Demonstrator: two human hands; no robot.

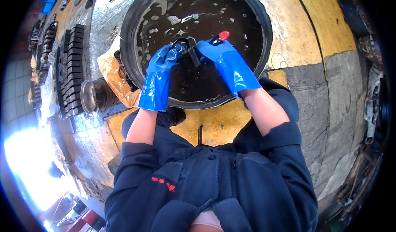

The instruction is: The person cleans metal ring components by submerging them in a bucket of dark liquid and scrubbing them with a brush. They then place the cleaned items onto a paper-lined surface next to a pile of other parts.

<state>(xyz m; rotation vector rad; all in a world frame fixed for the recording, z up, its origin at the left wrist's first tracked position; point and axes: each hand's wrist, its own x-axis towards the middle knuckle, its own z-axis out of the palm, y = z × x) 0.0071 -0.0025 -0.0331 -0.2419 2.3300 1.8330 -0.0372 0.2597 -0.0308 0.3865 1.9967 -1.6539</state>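
Note:
Both my hands, in long blue rubber gloves, are over a round black tub (128,38) of dark liquid. My left hand (163,59) is closed around a dark, curved part (180,43), ring-like in outline. My right hand (215,52) grips a tool with a black handle and red end (223,36); its working end is hidden by the glove. Between the hands, against my right fingers, is a small dark block-shaped piece (194,56). A shiny bent edge shows just above it, and I cannot tell whether these belong to the tool or the part.
Pale foam patches (175,19) float on the liquid. Left of the tub lie a crumpled brown paper sheet (117,77), a metal cylinder (94,96) and a row of dark ribbed metal parts (73,71). Yellow, worn floor (284,22) and grey sheeting (307,108) extend to the right.

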